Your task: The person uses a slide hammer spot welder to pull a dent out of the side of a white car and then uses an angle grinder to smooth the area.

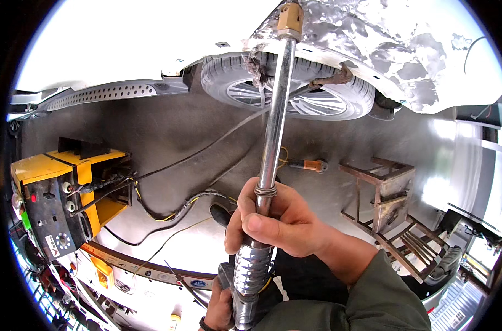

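A slide-hammer dent puller (277, 116) runs up the middle of the view, with a long chrome rod, a brass-coloured tip block and a ribbed chrome section at its lower end. Its tip block overlaps the lower part of a white car body panel (367, 33) with bare, shiny metal patches; whether they touch, I cannot tell. My right hand (281, 220) is closed around the rod, just below a small coiled ring. Lower down, my left hand (220, 309) grips the puller's dark handle beside the ribbed section, its fingers partly hidden.
A car wheel (295, 91) stands beneath the panel, with cables and clamps hanging across it. On the left is a yellow and black machine (57, 204) with cables trailing over the floor. An orange angle grinder (311, 165) lies ahead; a rusty metal stool (391, 193) stands right.
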`<state>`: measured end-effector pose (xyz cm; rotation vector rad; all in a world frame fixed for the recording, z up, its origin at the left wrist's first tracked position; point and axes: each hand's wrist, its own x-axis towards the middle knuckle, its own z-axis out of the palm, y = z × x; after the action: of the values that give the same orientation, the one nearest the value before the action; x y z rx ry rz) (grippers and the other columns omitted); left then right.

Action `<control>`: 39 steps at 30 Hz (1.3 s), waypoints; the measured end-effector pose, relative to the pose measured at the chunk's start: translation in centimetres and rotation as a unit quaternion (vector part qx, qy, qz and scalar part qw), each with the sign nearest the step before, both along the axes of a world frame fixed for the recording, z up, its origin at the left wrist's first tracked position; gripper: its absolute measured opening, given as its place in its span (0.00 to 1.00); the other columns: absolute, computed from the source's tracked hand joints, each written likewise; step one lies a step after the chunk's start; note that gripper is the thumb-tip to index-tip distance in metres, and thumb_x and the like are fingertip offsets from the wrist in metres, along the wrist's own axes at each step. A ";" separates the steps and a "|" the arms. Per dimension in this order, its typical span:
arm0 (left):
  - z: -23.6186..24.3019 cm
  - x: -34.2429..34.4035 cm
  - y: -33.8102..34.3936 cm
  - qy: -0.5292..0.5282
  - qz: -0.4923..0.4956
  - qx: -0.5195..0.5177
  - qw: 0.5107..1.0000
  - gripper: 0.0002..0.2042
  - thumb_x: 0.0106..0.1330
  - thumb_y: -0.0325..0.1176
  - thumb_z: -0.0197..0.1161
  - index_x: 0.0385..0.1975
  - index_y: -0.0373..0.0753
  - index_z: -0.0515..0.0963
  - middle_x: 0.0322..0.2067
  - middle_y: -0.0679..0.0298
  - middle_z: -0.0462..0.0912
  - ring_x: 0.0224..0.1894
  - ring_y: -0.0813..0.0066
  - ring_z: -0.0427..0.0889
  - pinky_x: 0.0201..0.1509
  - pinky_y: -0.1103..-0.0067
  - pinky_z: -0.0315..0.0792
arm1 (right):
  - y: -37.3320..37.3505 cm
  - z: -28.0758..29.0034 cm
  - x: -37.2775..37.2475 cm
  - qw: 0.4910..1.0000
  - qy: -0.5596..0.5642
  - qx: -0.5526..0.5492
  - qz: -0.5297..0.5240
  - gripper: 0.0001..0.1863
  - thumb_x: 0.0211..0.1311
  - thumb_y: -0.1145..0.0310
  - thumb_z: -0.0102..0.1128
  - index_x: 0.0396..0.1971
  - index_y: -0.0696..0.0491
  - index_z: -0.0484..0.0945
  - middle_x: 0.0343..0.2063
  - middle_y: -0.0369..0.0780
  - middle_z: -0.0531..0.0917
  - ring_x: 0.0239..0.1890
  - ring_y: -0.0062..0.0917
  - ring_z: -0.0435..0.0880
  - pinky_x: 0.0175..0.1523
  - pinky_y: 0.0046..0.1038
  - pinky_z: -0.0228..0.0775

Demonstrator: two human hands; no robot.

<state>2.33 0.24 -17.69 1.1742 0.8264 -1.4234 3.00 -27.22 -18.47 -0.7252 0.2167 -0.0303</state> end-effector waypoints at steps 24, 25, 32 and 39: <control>16.4 0.4 -0.6 0.044 -0.108 0.099 0.988 0.12 0.72 0.34 0.51 0.47 0.35 0.77 0.32 0.65 0.83 0.30 0.79 0.83 0.32 0.82 0.79 | -0.7 6.0 0.2 0.961 -0.074 0.260 0.066 0.09 0.76 0.61 0.50 0.46 0.50 0.67 0.39 0.42 0.83 0.49 0.28 0.81 0.56 0.36 0.69; 17.6 0.1 -0.6 0.038 -0.091 0.139 0.985 0.11 0.73 0.34 0.51 0.45 0.37 0.76 0.30 0.67 0.81 0.28 0.80 0.82 0.31 0.82 0.78 | -0.6 6.6 0.1 0.954 -0.069 0.286 0.066 0.10 0.75 0.60 0.51 0.45 0.50 0.67 0.39 0.42 0.83 0.47 0.28 0.81 0.54 0.36 0.70; 21.5 -1.0 -2.0 0.003 -0.082 0.230 0.970 0.07 0.73 0.34 0.51 0.41 0.40 0.75 0.25 0.72 0.77 0.23 0.83 0.79 0.28 0.81 0.78 | -2.3 10.3 0.1 0.924 -0.025 0.370 0.095 0.09 0.74 0.63 0.52 0.45 0.51 0.68 0.37 0.41 0.82 0.44 0.27 0.81 0.51 0.32 0.71; 24.9 -0.2 -2.3 0.020 -0.067 0.240 0.968 0.06 0.72 0.33 0.54 0.40 0.37 0.75 0.26 0.70 0.78 0.24 0.81 0.81 0.29 0.80 0.80 | -2.4 11.1 0.8 0.890 -0.005 0.437 0.128 0.06 0.73 0.68 0.49 0.44 0.53 0.70 0.34 0.40 0.82 0.43 0.29 0.80 0.57 0.40 0.68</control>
<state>2.11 -2.02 7.19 1.5935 1.1819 -1.3981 3.84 -29.65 -7.41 0.1549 0.1014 0.3026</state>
